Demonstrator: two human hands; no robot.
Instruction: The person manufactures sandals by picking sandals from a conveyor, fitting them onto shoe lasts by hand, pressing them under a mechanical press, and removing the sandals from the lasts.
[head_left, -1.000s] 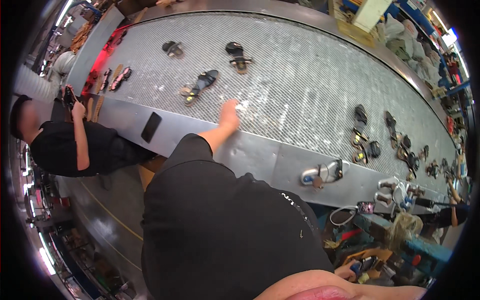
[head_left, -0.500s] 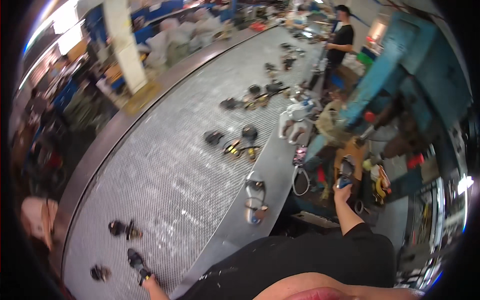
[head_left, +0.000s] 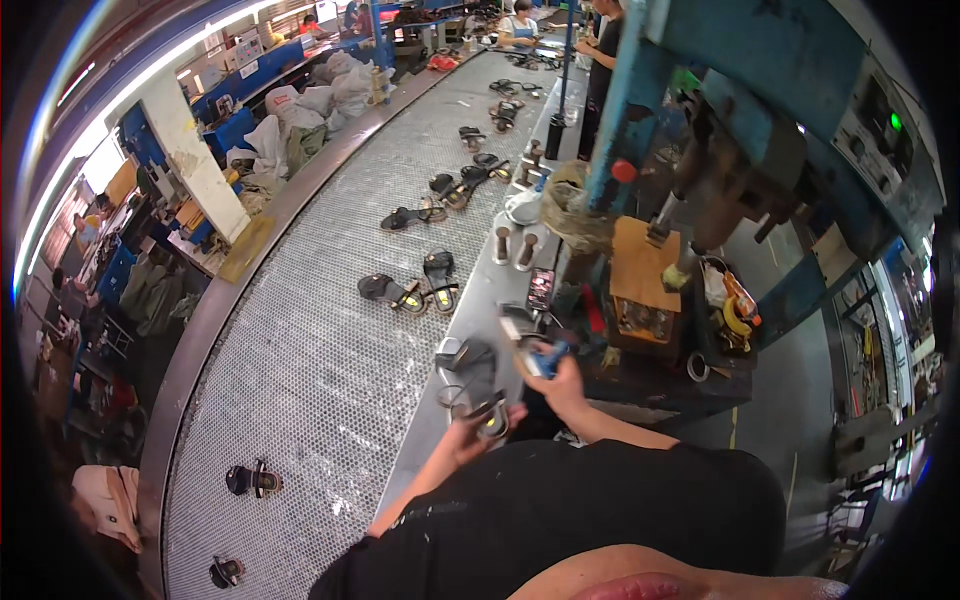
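Head view, hands: the left hand grips a dark sandal by its heel end, fingers closed around it; the right hand is closed on a small blue tool held at the sandal's 3 o'clock.
Head view, sandal place: it sits over the steel edge strip of the mesh conveyor, just at 12 o'clock of the person's chest.
Head view, change: 0.5 s ago the right hand reached out alone toward the bench and the left sat low at the belt edge; now both meet on 1 sandal, so work on it is in hand.
Head view, surroundings: 2 sandals lie at 11 o'clock on the mesh, 2 more at 8 o'clock; a cluttered workbench stands at 2 o'clock.
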